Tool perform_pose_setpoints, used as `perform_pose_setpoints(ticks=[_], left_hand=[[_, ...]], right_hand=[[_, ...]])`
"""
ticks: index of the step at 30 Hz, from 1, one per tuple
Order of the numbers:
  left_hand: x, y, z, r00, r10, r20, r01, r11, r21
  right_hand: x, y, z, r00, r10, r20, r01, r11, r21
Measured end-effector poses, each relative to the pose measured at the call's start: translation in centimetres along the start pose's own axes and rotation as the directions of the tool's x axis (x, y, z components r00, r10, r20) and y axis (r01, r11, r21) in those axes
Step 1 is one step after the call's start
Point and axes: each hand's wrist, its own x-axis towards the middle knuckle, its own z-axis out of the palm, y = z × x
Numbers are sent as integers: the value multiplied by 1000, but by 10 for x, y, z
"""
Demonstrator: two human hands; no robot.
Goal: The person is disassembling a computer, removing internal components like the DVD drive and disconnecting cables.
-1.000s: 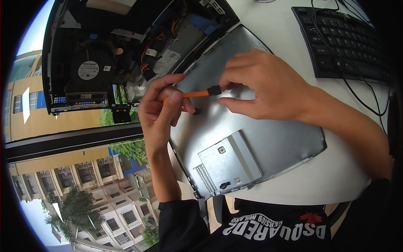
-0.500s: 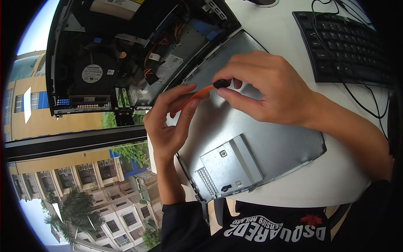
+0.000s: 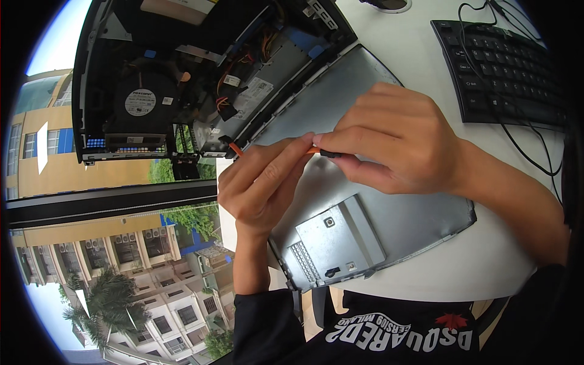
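An orange SATA cable (image 3: 236, 149) with black plug ends is stretched between my two hands, over the bare metal side panel (image 3: 420, 210). My left hand (image 3: 258, 185) is closed round its middle, and one end sticks out past the knuckles toward the computer case. At the other end, my right hand (image 3: 404, 143) pinches the cable beside its black plug (image 3: 330, 154). The fingertips of both hands nearly meet there. Just beyond my left hand stands the opened desktop computer case (image 3: 258, 125), with a fan (image 3: 140, 102) and loose power wires (image 3: 226, 108) inside.
A black keyboard (image 3: 508, 76) lies at the right on the white table (image 3: 420, 52), with a thin black cable (image 3: 517, 143) trailing over it. The rim of a round object (image 3: 392, 6) shows at the far edge. A window (image 3: 121, 204) borders the left side.
Both hands have come down slightly and closer together. My left fingers have closed round the orange cable, and one end now shows beyond them. The right hand still pinches the plug end.
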Motion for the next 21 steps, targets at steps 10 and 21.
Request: perform_pose_setpoints(ticks=[10, 21], left_hand=[[0, 4, 4, 997, -65, 44, 65, 998, -1], [-4, -15, 6, 998, -46, 37, 45, 999, 22]], right_hand=[[-3, 1, -2, 1000, -15, 10, 16, 998, -66], [0, 6, 3, 984, 159, -79, -163, 985, -52]])
